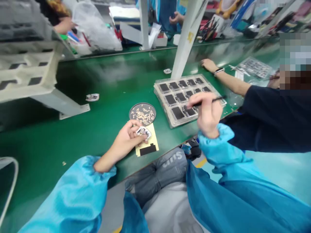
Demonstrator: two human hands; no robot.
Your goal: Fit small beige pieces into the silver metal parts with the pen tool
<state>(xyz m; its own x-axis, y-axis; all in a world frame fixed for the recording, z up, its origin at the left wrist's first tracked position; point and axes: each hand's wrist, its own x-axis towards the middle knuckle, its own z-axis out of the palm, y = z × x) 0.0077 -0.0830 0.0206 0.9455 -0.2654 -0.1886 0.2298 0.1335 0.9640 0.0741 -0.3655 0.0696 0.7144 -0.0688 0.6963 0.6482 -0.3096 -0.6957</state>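
Note:
My left hand [128, 139] pinches a small white plastic shell [143, 132] with a metallic inside, just over a yellow sheet [153, 139] that carries a black strip [148, 149]. Beyond it lies a round dark dish [131, 114] scattered with many tiny pale pieces [142, 115]. Raised on the right, my right hand [209, 113] grips a thin black pen-like tool [216, 99], slightly blurred. Behind that hand sits a stack of clear trays [173, 124] with dark rectangular screen-like parts [178, 113] in the pockets.
Two similar white shells [92, 97] [167, 71] lie on the green bench [109, 77]. A white post [186, 42] rises behind the trays, and a metal-legged rack [55, 100] stands left. At right, a co-worker's arm [230, 81] reaches over the bench near another clear tray [255, 67].

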